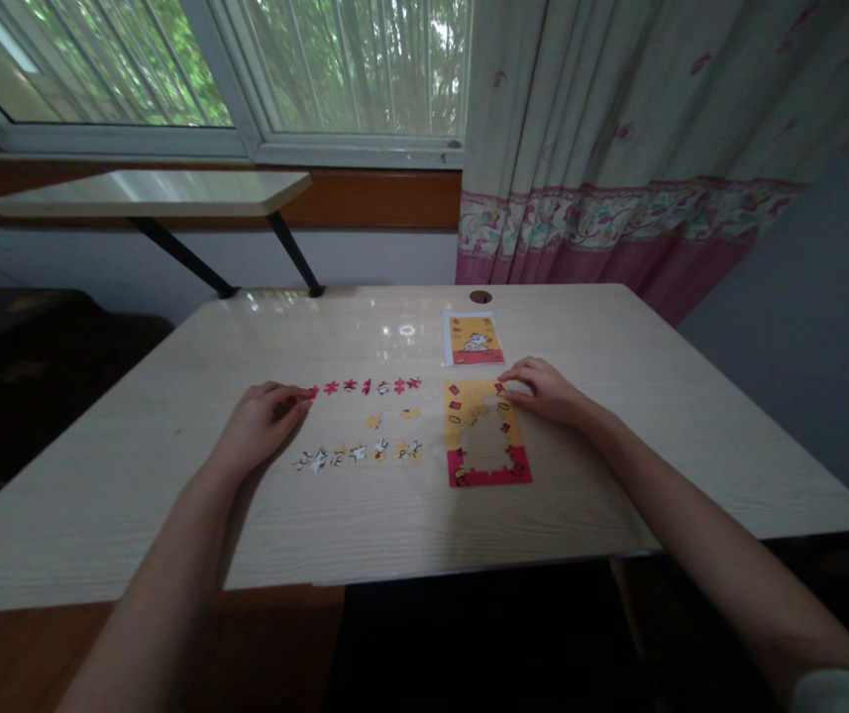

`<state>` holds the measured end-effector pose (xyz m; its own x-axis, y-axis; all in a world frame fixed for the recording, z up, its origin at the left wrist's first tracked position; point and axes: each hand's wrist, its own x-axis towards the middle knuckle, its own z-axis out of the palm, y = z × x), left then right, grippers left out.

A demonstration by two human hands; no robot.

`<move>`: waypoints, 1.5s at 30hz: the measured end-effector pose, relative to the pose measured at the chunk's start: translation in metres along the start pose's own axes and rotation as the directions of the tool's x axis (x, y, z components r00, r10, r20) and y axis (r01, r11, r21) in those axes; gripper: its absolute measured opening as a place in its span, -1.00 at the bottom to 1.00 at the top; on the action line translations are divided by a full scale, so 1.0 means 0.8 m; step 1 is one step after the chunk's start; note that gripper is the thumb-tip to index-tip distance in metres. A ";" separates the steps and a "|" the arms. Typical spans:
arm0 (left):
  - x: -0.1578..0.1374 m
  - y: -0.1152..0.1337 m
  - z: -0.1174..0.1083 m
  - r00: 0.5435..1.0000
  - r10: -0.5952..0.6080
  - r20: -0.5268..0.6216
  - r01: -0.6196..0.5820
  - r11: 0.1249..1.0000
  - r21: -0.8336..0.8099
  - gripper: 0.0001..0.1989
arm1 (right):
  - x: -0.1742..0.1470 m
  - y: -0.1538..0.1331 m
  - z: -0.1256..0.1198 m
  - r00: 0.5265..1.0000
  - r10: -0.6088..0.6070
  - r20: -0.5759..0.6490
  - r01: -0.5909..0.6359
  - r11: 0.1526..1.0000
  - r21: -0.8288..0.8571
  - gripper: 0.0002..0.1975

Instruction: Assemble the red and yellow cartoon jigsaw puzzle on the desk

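My left hand (pixel 267 418) is closed in a pinch on a red jigsaw piece (pixel 313 392) at the left end of a row of red pieces (pixel 350 385). To the right lies a partly filled jigsaw puzzle (pixel 489 477), its border yellow above and red below, with a jagged gap in the middle. At its upper right edge, the fingertips of my right hand (pixel 543 388) rest with thumb and forefinger apart. Two yellow pieces (pixel 373 421) lie below the red row. Nearer me runs a row of white and yellow pieces (pixel 357 453).
Behind the puzzle lies a picture card (pixel 475 342) in yellow and red with a white figure. The pale wooden table (pixel 365 535) has a round cable hole (pixel 480 296) at its back. A raised shelf (pixel 149 193) stands back left on black legs. A curtain (pixel 602 149) hangs behind.
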<state>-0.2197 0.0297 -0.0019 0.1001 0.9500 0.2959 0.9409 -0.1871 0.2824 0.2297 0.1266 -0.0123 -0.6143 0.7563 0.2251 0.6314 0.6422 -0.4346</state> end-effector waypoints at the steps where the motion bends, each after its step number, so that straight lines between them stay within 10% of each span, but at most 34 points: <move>1: 0.000 0.001 -0.001 1.000 -0.004 0.004 0.004 1.000 0.001 -0.58 | 0.000 0.000 0.000 1.000 0.001 0.001 -0.001 1.000 0.000 -0.69; 45: -0.001 0.003 -0.002 0.999 -0.027 0.028 0.027 1.000 -0.006 -0.60 | 0.001 0.003 0.000 1.000 0.018 0.003 -0.018 0.999 -0.038 -0.67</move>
<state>-0.2179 0.0281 -0.0002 0.0839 0.9613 0.2623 0.9414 -0.1628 0.2956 0.2306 0.1290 -0.0128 -0.6039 0.7675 0.2150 0.6598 0.6327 -0.4053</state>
